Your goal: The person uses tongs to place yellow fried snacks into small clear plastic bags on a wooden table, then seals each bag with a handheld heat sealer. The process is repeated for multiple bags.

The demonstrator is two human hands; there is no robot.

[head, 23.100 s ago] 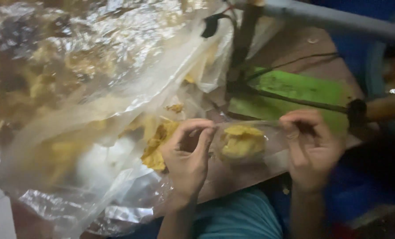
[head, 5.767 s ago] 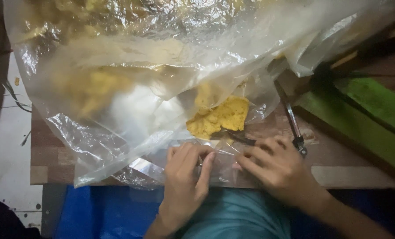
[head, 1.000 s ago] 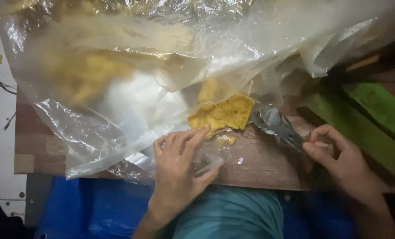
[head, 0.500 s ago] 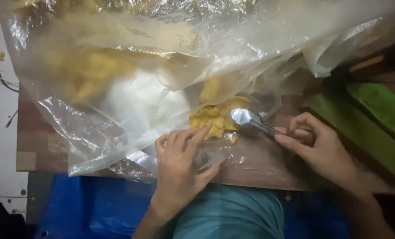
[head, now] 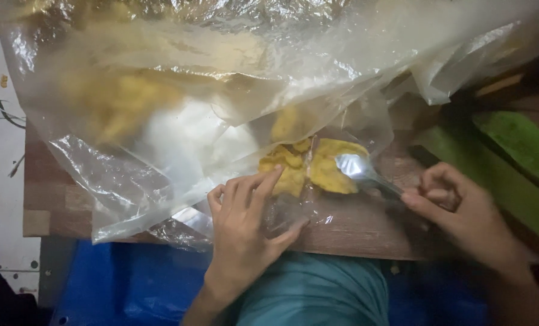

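While the left hand point(head: 240, 226) pins clear plastic point(head: 161, 181), the right hand point(head: 462, 211) grips a spoon point(head: 360, 170) on yellow chips point(head: 308, 169).

Clear glossy plastic bag point(head: 161, 121) with white glare, yellow chips point(head: 308, 166) inside (some look darker golden), shiny silver spoon point(head: 357, 169), brown wooden table point(head: 354, 229), green painted wooden block point(head: 510, 163), blue sheet point(head: 130, 284), teal trousers point(head: 317, 296).

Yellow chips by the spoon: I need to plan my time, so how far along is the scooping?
Done: nothing visibly finished. In hand: right hand holds a metal spoon against yellow chips; left hand pins a small clear bag. Left: the large plastic bag holds many more.
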